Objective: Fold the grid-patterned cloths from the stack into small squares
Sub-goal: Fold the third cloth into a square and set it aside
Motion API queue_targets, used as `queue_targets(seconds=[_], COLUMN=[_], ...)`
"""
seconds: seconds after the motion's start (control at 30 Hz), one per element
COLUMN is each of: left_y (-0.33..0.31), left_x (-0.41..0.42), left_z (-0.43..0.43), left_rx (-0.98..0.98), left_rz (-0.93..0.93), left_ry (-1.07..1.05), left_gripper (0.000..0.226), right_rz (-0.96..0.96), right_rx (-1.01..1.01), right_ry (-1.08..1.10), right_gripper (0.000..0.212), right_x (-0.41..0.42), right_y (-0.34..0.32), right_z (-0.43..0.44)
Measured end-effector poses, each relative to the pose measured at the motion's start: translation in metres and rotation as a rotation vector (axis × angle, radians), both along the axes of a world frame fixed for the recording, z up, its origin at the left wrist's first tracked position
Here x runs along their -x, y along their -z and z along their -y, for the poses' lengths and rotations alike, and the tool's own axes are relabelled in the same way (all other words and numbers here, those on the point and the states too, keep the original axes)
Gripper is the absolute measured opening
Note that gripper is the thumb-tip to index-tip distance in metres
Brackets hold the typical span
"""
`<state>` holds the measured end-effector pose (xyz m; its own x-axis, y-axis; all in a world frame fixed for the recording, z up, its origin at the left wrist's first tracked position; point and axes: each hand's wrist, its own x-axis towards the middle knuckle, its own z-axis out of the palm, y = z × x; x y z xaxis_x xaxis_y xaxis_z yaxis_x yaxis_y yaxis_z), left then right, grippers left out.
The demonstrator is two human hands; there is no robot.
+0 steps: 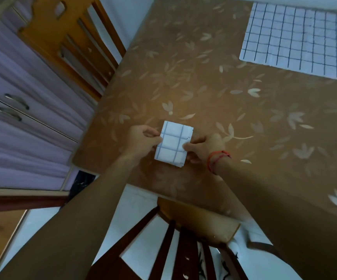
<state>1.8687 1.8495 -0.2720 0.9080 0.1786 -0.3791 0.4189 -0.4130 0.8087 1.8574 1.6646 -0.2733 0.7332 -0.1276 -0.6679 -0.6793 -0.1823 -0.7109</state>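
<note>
Left hand (143, 138) pinches the left edge of the folded cloth (173, 144) w/ its fingers, right hand (204, 147) grips the right edge, thumb on top. Cloth's a small square now, at the near-left part of the desk (244, 122). Stack of grid cloths (305, 37) lies flat at the far right, well apart.

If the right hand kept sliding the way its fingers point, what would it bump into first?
The right hand points leftward, pinching the folded cloth. Going on, it would probably meet the left hand holding the cloth's other edge, though depth is hard to judge.
</note>
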Motion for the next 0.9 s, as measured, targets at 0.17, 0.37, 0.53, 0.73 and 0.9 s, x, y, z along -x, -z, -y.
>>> queue_targets(seconds=[0.17, 0.37, 0.53, 0.73, 0.9], left_y=[0.021, 0.026, 0.026, 0.026, 0.034], left_x=[-0.01, -0.011, -0.004, -0.002, 0.001], left_z=[-0.004, -0.006, -0.006, -0.006, -0.015], left_rx=[-0.106, -0.219, -0.285, -0.331, -0.491], left_rz=[0.023, 0.071, 0.121, 0.18, 0.456], left_ry=[0.068, 0.138, 0.194, 0.216, 0.341], left_gripper=[0.01, 0.009, 0.008, 0.008, 0.017], right_rz=[-0.009, -0.011, 0.023, 0.08, 0.318], right_rx=[0.056, 0.077, 0.13, 0.214, 0.585], right_ry=[-0.011, -0.011, -0.032, -0.085, -0.26], right_gripper=[0.015, 0.015, 0.012, 0.015, 0.018], right_x=[-0.012, -0.015, -0.006, -0.005, 0.0], right_y=[0.017, 0.022, 0.022, 0.024, 0.017], right_z=[-0.003, -0.006, -0.006, -0.006, -0.002])
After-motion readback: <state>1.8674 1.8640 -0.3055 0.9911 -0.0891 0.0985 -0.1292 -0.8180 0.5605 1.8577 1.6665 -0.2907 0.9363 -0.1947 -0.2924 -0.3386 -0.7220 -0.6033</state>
